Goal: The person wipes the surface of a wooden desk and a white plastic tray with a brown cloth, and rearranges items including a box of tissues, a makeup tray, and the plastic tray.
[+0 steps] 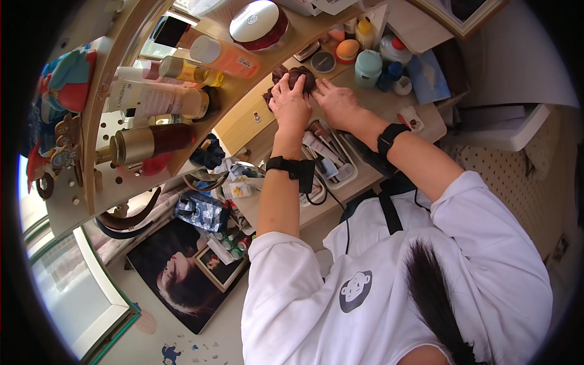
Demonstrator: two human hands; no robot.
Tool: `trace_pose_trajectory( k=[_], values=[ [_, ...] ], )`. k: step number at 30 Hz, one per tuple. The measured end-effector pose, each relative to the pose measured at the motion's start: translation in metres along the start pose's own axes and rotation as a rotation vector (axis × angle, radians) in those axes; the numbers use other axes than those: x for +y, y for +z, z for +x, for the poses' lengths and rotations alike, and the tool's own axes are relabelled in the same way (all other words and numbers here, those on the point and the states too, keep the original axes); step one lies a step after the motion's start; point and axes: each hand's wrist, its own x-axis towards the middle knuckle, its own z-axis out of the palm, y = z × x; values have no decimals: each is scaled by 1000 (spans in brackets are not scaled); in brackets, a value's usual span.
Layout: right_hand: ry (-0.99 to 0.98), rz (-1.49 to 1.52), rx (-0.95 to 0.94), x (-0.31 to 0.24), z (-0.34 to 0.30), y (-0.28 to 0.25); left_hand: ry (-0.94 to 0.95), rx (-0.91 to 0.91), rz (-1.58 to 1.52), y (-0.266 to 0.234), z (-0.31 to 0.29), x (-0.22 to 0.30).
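Our left hand point(291, 104) curls over a dark maroon scrunchie-like bundle point(294, 77), fingers pressed on its soft gathered folds; just right of it, our right hand point(336, 103) grips the bundle's right edge. It looks bunched but not yet set down. Below both hands lies a white tray of tubes point(348, 174); right of the right hand stands a teal jar point(368, 66)
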Motion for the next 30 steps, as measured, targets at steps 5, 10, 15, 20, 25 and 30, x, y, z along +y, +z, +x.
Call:
trace_pose_trajectory(
  k=[5,10,15,20,25,30],
  values=[
    [18,-12,-7,-1,0,1,-204,-16,28,-10,8,-18],
    [15,9,45,2,-1,12,-240,-8,76,-4,-5,-1],
    [30,-5,52,2,-3,12,-80,78,71,1,-25,-2],
    [14,2,61,2,-3,13,-451,56,106,-13,-14,-52],
    [76,-4,35,-15,5,-4,-517,48,157,-2,-9,-29],
    [95,67,-8,-17,29,-16,-267,105,108,12,1,-5]
  ],
)
